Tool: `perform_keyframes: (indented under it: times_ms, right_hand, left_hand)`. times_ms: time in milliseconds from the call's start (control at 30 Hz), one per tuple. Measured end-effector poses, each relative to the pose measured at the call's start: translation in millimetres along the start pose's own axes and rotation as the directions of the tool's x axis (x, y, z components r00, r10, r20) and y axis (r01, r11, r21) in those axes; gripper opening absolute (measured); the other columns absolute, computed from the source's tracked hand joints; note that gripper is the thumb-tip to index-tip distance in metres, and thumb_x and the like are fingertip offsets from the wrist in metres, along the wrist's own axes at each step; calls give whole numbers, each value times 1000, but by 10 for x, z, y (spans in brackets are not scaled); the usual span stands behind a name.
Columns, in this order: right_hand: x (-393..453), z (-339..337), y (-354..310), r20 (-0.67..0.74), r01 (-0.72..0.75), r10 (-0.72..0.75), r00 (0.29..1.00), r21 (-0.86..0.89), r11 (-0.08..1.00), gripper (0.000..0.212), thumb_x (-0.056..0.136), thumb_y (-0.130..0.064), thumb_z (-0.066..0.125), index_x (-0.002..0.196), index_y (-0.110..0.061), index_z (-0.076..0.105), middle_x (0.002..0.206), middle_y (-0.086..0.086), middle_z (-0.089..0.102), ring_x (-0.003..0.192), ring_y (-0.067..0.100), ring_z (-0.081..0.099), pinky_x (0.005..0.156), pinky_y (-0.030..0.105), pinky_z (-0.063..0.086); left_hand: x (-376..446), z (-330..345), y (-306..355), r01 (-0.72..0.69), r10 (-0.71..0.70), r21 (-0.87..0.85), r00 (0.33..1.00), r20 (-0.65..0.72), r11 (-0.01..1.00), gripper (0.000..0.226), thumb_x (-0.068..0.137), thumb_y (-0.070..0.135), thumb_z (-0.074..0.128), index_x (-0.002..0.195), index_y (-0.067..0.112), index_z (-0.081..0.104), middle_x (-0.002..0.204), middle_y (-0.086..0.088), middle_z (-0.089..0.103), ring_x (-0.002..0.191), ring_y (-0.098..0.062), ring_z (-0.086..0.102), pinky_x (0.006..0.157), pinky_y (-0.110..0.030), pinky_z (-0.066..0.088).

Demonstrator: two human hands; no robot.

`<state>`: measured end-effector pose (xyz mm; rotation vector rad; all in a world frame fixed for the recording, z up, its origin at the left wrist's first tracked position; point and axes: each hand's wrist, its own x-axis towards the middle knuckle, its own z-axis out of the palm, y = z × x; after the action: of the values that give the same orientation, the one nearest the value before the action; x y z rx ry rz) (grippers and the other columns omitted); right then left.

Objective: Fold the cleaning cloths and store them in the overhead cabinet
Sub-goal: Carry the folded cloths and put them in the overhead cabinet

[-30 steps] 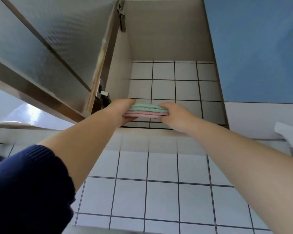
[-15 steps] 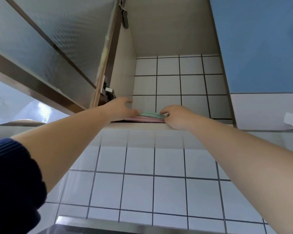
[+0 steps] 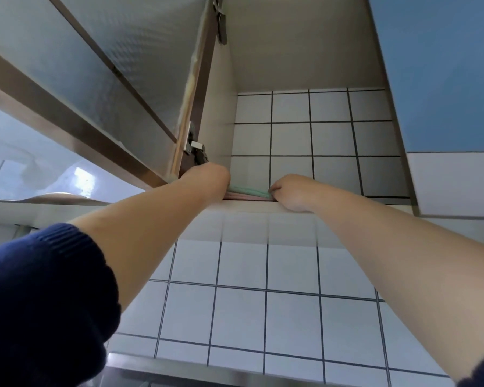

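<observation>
Two folded cleaning cloths (image 3: 248, 192), a green one on top of a pink one, lie stacked on the floor of the open overhead cabinet (image 3: 305, 51) near its front edge. The stack sits between two raised hands: the left hand (image 3: 207, 181) touches its left end, fingers hidden, grip unclear; the right hand (image 3: 289, 191) curls its fingers on the right end.
</observation>
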<state>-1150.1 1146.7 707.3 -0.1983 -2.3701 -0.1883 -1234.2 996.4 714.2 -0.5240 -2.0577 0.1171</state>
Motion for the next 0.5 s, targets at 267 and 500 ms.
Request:
perform_keyframes:
  times_ms: [267,500]
  right_hand:
    - [-14,3,-51,50,1,-3,999,33,999,48,103,-31,20,133,-3,46,144,18,41,127,31,42,95,30,33]
    - [-47,58,-66,1,-30,30,1000,112,993,42,103,-22,21,128,-3,48,136,21,47,121,35,46,95,33,38]
  left_hand:
    - [44,42,30,-55,52,16,986,159,998,44,89,-2,37,127,9,55,95,-4,49,84,-25,49,78,-33,47]
    - [-48,42,44,-28,32,-35,992,118,999,43,89,-3,37,126,10,55,100,-5,55,98,-27,57,83,-35,49]
